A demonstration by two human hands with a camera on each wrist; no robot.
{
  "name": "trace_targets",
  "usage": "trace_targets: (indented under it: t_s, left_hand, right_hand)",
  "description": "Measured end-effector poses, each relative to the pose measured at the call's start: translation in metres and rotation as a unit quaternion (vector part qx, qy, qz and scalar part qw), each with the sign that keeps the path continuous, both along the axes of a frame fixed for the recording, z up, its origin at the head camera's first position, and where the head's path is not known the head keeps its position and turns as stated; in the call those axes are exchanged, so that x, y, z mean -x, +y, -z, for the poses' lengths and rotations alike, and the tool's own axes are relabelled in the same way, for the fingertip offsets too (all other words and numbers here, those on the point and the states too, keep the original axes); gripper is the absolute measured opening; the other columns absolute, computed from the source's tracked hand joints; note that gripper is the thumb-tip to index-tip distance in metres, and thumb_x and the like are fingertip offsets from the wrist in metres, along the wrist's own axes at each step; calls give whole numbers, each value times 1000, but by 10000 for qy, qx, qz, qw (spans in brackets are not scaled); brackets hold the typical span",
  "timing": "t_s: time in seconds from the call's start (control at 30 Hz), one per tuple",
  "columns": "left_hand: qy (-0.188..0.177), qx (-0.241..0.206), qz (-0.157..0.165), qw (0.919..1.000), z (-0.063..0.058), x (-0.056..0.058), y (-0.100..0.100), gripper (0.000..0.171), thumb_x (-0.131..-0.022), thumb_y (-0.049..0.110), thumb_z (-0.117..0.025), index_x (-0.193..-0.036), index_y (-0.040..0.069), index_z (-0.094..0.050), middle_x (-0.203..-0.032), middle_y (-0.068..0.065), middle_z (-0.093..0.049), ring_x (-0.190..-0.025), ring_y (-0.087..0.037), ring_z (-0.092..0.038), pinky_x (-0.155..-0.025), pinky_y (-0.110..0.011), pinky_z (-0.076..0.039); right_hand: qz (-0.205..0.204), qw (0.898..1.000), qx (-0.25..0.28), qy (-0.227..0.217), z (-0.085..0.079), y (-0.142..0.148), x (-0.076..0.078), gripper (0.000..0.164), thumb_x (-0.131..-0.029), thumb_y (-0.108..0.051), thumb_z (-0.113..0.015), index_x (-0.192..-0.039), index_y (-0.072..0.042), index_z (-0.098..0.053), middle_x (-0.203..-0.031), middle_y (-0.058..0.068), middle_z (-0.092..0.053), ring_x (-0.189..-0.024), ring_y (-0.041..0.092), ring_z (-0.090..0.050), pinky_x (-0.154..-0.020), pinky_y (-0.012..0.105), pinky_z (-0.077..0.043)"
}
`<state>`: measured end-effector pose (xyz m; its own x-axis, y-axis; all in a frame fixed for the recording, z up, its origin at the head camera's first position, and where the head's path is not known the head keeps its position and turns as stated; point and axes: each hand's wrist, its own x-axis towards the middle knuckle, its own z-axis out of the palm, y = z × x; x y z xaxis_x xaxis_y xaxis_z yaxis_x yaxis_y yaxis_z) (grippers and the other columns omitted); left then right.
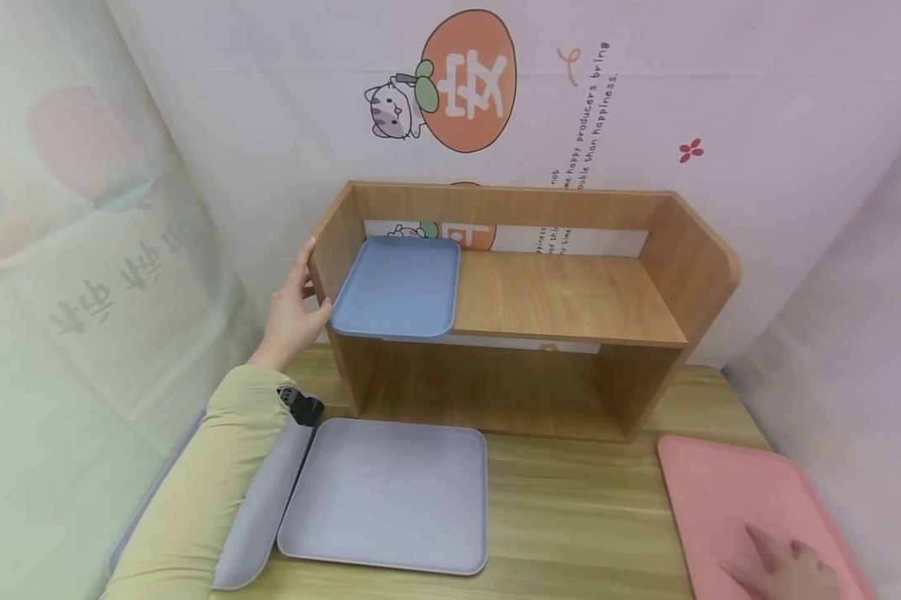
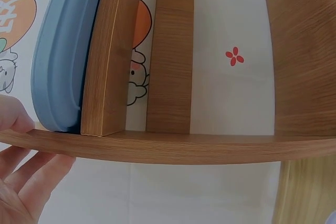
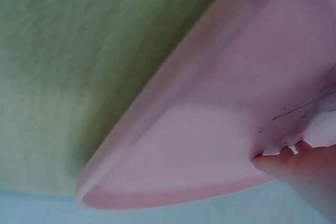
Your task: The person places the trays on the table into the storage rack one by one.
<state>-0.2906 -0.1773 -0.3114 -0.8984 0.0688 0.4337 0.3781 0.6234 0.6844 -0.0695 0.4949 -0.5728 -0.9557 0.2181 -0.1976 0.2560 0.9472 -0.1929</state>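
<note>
My left hand (image 1: 291, 312) grips the front edge of the left side panel of a wooden two-tier shelf (image 1: 570, 292). In the left wrist view, the thumb lies inside the panel and the fingers outside. A blue tray (image 1: 401, 287) rests on the upper tier, against that panel and near the thumb. At the lower right, my right hand (image 1: 788, 571) is over a pink tray (image 1: 728, 492), fingers spread. In the right wrist view its fingertips meet the tray's surface beside thin dark marks and a pale patch I cannot identify. Nothing is seen held there.
A pale lilac tray (image 1: 390, 500) lies on the wood-grain table (image 1: 578, 500) in front of the shelf. Another lilac tray (image 1: 262, 508) is partly hidden under the left sleeve. Printed cloth (image 1: 270, 100) hangs behind and at both sides.
</note>
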Motion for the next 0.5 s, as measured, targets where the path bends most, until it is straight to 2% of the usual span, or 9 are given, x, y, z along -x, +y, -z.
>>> trace_targets:
  t_s: [0.13,0.33,0.5]
  left_hand:
    - [10,-3,46,10000,0,0,0,88,-88,-1,-54,-151,37,-7,-144,-27,-39,-115,-49,-52,-84,-61,-50]
    - [2,16,32,10000,0,0,1,88,-88,0,-54,-151,37,-7,-145,-26,-39,-115,-48,-53,-84,-60,-50]
    - [2,15,26,10000,0,0,1,88,-88,-1,-54,-151,37,-7,-145,-26,-39,-116,-49,-52,-85,-61,-49]
  right_hand:
    - [-54,9997,109,208,-5,-11,3,92,-83,-69,-50,-138,3,-32,-120,52,-26,-102,70,-32,-80,77,-31]
    - [-245,9977,195,598,-4,-22,9,88,-84,-65,-52,-136,3,-35,-124,47,-30,-108,63,-30,-81,74,-28]
    - [-303,9985,203,407,-12,-33,17,90,-83,-66,-52,-135,6,-35,-123,51,-29,-108,66,-31,-78,77,-29]
